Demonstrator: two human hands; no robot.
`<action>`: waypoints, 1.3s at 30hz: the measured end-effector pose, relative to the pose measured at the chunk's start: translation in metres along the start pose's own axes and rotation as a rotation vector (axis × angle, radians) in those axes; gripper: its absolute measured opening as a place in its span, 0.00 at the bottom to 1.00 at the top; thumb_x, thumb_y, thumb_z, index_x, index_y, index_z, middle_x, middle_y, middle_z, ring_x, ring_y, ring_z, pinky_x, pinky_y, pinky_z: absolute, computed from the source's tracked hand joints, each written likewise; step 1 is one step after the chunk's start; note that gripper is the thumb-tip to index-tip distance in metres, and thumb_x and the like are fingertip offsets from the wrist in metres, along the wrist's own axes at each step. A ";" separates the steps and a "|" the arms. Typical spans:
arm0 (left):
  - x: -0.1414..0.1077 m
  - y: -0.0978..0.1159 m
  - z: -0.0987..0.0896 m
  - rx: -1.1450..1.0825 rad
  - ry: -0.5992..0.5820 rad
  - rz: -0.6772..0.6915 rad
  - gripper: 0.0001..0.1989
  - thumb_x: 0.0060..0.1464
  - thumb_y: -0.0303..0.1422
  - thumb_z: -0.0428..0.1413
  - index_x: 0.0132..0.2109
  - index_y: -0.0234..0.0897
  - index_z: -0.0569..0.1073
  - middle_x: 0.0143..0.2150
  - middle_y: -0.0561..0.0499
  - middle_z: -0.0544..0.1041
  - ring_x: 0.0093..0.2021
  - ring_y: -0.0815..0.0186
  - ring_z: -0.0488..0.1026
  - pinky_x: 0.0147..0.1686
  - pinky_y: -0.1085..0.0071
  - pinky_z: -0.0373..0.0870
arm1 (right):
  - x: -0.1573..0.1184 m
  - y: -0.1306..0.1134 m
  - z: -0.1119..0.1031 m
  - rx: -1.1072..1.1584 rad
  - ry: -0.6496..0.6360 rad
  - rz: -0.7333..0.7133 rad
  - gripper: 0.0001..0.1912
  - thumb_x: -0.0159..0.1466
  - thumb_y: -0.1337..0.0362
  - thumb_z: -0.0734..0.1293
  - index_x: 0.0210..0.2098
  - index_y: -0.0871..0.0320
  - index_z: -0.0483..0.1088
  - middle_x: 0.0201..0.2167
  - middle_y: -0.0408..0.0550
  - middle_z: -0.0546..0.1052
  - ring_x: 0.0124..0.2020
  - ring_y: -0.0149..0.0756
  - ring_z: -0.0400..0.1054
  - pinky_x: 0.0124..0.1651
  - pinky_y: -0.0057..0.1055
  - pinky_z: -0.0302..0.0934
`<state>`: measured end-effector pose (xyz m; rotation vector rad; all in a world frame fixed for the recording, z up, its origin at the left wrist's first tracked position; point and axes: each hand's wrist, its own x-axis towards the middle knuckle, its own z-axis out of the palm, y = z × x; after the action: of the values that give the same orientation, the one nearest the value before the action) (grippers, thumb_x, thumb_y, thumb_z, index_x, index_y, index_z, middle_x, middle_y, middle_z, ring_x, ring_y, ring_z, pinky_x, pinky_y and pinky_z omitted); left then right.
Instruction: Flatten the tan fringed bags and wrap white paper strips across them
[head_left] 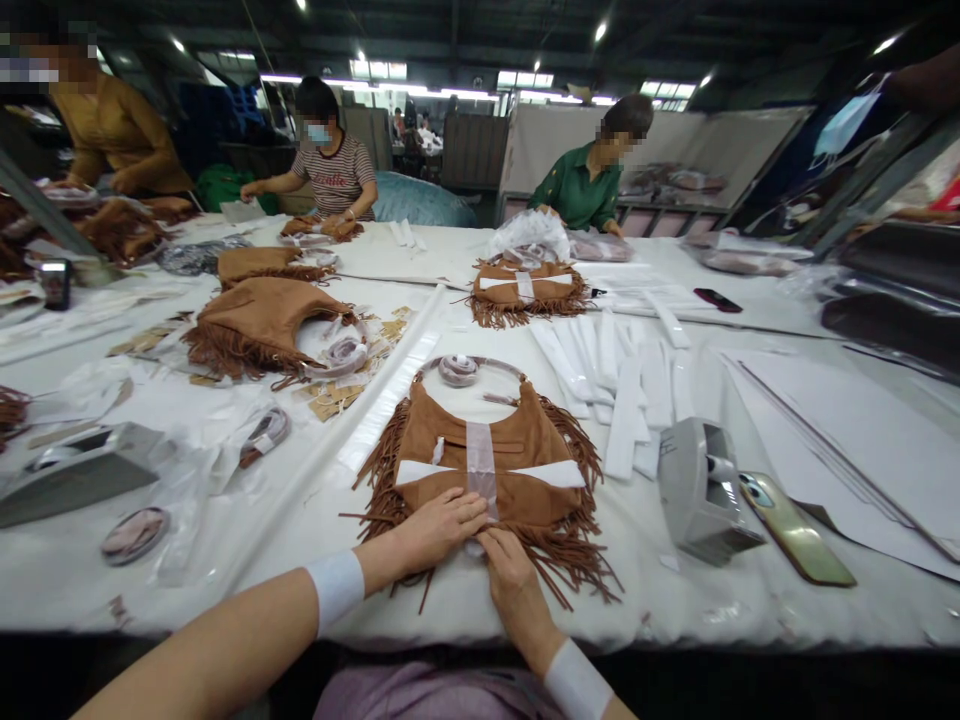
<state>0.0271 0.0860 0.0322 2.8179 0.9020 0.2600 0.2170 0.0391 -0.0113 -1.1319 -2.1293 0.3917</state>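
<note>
Far left: a grey dispenser [82, 470] sits on the bench [277, 525], with a small wrapped coil [135, 535] just beside it, nearer me.
Left bags: two more brown bags [259, 320] lie one behind the other, well apart from my work; loose tags [330, 400] are scattered beside the nearer one.
Left grip: my left grip [448, 520] lies with its fingers over the bag's lower edge, at the bottom of the clear tape [481, 465]; the thumb is hidden, so I cannot tell if I pinch or only press.
Bag: the brown bag [517, 435] lies flat on the bench right before me, handle [491, 362] pointing away, a white strip [551, 475] crossing its front under the tape.
Feel: I judge it light, soft and suede-like, with little slip except on the tape; the body should give under pressure.
Hold: I would take it by the body at both sides, or with palms beneath; the fringe [382, 465] looks floppy and would drag or tangle, and pulling the tape could mark the nap.
Right grip: my right grip [516, 580] has its fingertips at that same edge, near my left; whether they are closed on anything, I cannot tell.
Right side: white strips [626, 400] lie heaped, then a second dispenser [701, 490] and a phone [802, 530].
</note>
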 end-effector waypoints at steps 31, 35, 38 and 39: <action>0.000 0.014 -0.001 -0.109 0.050 -0.083 0.22 0.53 0.28 0.53 0.56 0.37 0.63 0.54 0.42 0.71 0.56 0.58 0.65 0.55 0.62 0.60 | 0.030 -0.012 -0.035 -0.175 -0.016 -0.058 0.12 0.67 0.70 0.57 0.39 0.56 0.71 0.30 0.47 0.73 0.34 0.38 0.62 0.38 0.37 0.59; 0.005 0.021 -0.002 -0.171 0.099 -0.318 0.26 0.52 0.33 0.55 0.58 0.34 0.59 0.46 0.44 0.74 0.47 0.56 0.70 0.50 0.59 0.63 | 0.058 -0.002 -0.043 -0.155 -0.078 -0.049 0.11 0.67 0.68 0.58 0.37 0.56 0.72 0.30 0.47 0.74 0.34 0.37 0.63 0.38 0.35 0.58; 0.013 0.021 0.010 -0.139 0.133 -0.467 0.27 0.58 0.31 0.49 0.63 0.33 0.52 0.43 0.43 0.76 0.44 0.56 0.71 0.45 0.60 0.63 | 0.072 0.010 -0.043 -0.126 -0.160 -0.072 0.11 0.67 0.70 0.58 0.37 0.57 0.73 0.30 0.47 0.75 0.34 0.36 0.65 0.38 0.33 0.59; 0.015 0.020 0.014 -0.135 0.142 -0.497 0.27 0.59 0.30 0.48 0.64 0.33 0.51 0.43 0.43 0.76 0.44 0.56 0.72 0.44 0.60 0.63 | 0.076 0.014 -0.042 -0.127 -0.188 -0.074 0.11 0.66 0.70 0.58 0.37 0.57 0.73 0.30 0.47 0.75 0.34 0.36 0.65 0.38 0.33 0.60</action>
<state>0.0536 0.0775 0.0247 2.3769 1.5097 0.4313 0.2256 0.1074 0.0443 -1.1207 -2.3826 0.3444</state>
